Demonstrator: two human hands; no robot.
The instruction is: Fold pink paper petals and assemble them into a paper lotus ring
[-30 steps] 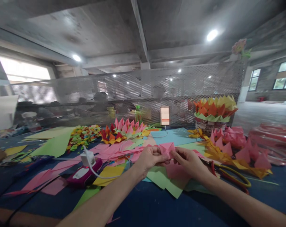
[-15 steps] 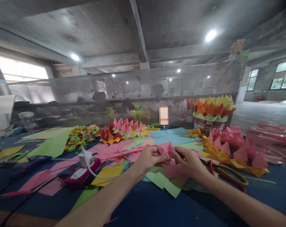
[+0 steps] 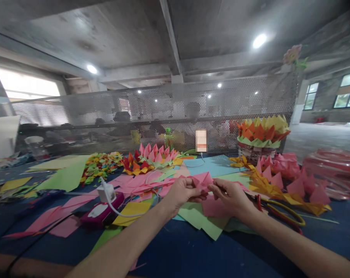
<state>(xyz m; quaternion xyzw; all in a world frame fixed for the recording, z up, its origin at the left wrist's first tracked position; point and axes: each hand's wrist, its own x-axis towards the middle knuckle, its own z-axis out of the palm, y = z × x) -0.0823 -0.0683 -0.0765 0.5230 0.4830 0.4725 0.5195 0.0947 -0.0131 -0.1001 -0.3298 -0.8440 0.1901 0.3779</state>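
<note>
Near frame centre, I saw the left hand point(image 3: 184, 192) and right hand point(image 3: 229, 192) pinching folded pink paper point(image 3: 203, 180), apparently to steady its creases.

We see a dim grey concrete ceiling point(image 3: 125, 34), where a round white lamp point(image 3: 259, 40) at right glares hazily and a smaller white lamp point(image 3: 92, 69) shines at left. The wide left-hand window point(image 3: 26, 83) is blown out to white. We find soft shadow across the dark blue tabletop point(image 3: 175, 255), even light but soft edges on the folded pink paper point(image 3: 203, 178), and blur beyond the grey perforated metal screen point(image 3: 90, 110). The clear pink-tinted jar point(image 3: 334, 173) near the right edge looks stretched.
</note>
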